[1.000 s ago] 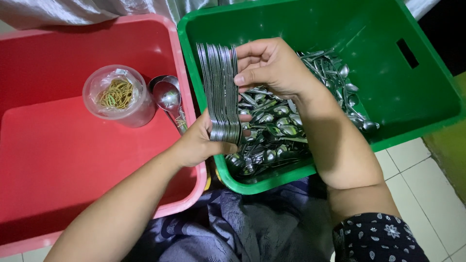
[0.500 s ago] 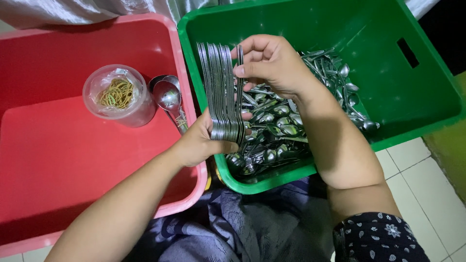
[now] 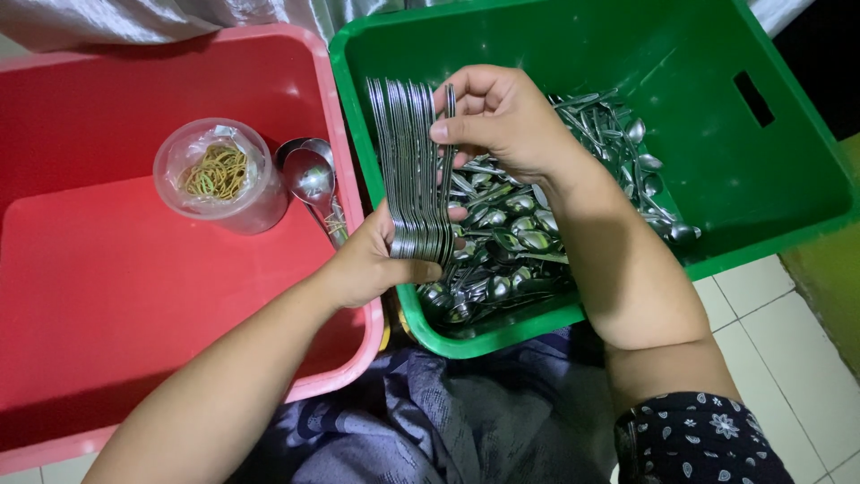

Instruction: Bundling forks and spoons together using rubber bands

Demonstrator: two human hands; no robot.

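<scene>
Centre frame: left hand [image 3: 372, 264] clamps a stacked bundle of steel spoons [image 3: 414, 170] above the green plastic crate [image 3: 788, 193] of loose spoons [image 3: 537, 224]; right hand [image 3: 502, 121] pinches one handle. Left, red plastic tub [image 3: 116, 296] holds a clear cup of rubber bands [image 3: 218, 175].

We see no labels, signs or screens here, and only one thing that passes for packaging: a small round clear plastic container [image 3: 219, 179], lined with a crinkled transparent bag, at the left of the frame in the upper part of a red plastic tub [image 3: 116, 296]. Inside it we make out a tangle of yellowish rubber bands [image 3: 213, 170]. We find no sticker or print on it.
</scene>
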